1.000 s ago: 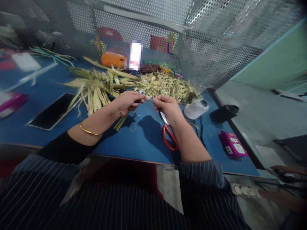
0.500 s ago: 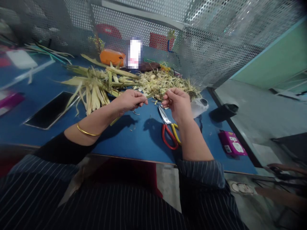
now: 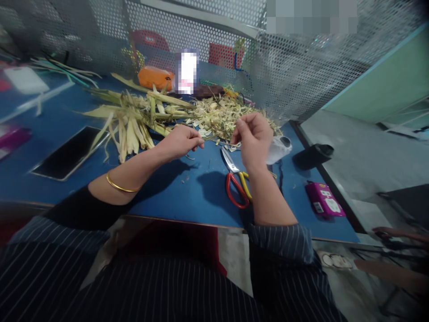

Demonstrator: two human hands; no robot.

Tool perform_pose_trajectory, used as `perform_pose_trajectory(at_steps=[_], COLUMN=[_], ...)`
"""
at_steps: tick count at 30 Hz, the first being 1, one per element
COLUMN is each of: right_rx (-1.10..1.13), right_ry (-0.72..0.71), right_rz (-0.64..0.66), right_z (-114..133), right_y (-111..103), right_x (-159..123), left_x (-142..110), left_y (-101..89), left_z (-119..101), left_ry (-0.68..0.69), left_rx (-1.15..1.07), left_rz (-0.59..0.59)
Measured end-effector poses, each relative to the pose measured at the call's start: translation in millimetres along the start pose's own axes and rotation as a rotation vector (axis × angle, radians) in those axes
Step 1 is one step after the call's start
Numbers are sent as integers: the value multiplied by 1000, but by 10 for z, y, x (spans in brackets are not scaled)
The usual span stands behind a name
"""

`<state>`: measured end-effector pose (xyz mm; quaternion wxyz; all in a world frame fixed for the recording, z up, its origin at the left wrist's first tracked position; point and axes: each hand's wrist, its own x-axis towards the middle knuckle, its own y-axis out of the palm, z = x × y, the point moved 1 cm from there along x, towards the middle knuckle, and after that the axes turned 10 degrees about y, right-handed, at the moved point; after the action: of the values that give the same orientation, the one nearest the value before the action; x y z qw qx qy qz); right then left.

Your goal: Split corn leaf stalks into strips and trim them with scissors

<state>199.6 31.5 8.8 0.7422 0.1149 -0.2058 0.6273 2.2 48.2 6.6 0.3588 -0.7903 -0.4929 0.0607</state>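
Over the blue table (image 3: 201, 197), my left hand (image 3: 182, 142) has its fingers closed in a pinch; whatever lies between them is too small to make out. My right hand (image 3: 253, 136) is raised to the right with its fingertips pressed together, and anything in them is hidden too. Scissors (image 3: 232, 165) with one red and one yellow handle lie beneath and left of the right wrist, blades slightly apart. Behind the hands is a heap of shredded husk scraps (image 3: 221, 114). A bunch of pale dried corn husks (image 3: 132, 129) lies behind and left of my left hand.
A dark phone-like slab (image 3: 69, 154) lies at left. On the right are a translucent bottle-like container (image 3: 279, 150), a black cylinder (image 3: 313, 157) and a purple pack (image 3: 324, 200). An orange pack (image 3: 156, 79) rests by the perforated metal screen (image 3: 194, 36). Part of another person's leg (image 3: 385, 270) shows lower right.
My hands were nearly touching with their fingertips and have come apart. The right hand has moved right and up, uncovering the scissors; the left has stayed nearly in place.
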Motion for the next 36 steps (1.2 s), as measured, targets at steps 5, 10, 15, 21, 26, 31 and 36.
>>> perform_pose_trajectory(at_steps=[5,10,15,21,26,31,36], right_rx=[-172,-328,-645,-502,-371,-359,-411], right_ry=[-69,57,72,-112,-80,37,79], right_rz=[37,-25,286,654,416,384,371], right_z=[-29,-243,-164,173,152,-109,-211], right_y=[-8,-85,-1,165,90,30,52], right_x=[-13,98,18,-209,-138,-5,-7], left_x=[-14,-32,-4,-6,-72,-89,-30], left_y=[-10,-77,-124,-68,0,-65,-157], left_z=[-36,-117,-89,6,-74,-175,-131], left_ry=[302,456,376,244,402,528,368], left_rx=[311,200,271,640,576,87,132], left_rz=[176,104,-258,-183,331,346,-152])
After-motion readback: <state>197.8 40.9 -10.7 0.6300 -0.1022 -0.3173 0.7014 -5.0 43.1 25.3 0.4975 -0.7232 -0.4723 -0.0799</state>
